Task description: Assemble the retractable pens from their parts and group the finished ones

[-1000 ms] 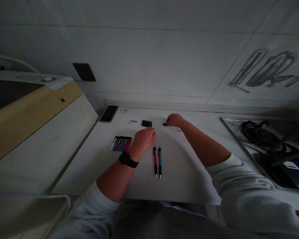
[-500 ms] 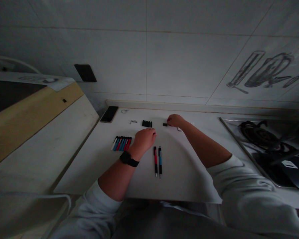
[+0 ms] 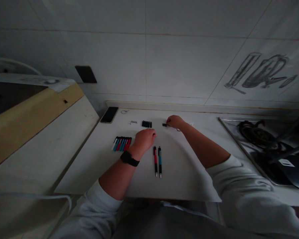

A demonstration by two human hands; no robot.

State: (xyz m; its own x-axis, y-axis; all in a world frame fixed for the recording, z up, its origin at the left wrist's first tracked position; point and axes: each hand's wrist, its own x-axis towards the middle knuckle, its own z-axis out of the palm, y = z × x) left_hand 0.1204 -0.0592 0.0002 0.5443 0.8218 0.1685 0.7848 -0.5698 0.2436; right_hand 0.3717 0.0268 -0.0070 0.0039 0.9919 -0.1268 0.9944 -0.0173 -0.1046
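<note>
My left hand (image 3: 145, 137) hovers over the middle of the white tabletop, its fingers curled together. Whatever is in them is hidden. Farther back, my right hand (image 3: 174, 121) reaches down with fingers pinched beside a small dark piece (image 3: 164, 125). The fingertips touch or nearly touch that piece. Between the hands lies a row of short black pen grips (image 3: 146, 124). A red pen (image 3: 155, 161) and a blue pen (image 3: 160, 162) lie side by side in front of my left hand. Left of my wrist are several coloured pen barrels (image 3: 122, 144) in a row.
Small springs (image 3: 133, 122) lie behind the barrels. A phone (image 3: 109, 115) rests at the back left, with a thin ring-shaped item (image 3: 125, 112) beside it. Small metal-looking parts (image 3: 178, 129) sit under my right wrist. A gas stove (image 3: 259, 139) stands at right, and the tiled wall closes the back.
The view has tilted slightly. Both hands stay almost in place, and the pens, grips and barrels lie as before.
</note>
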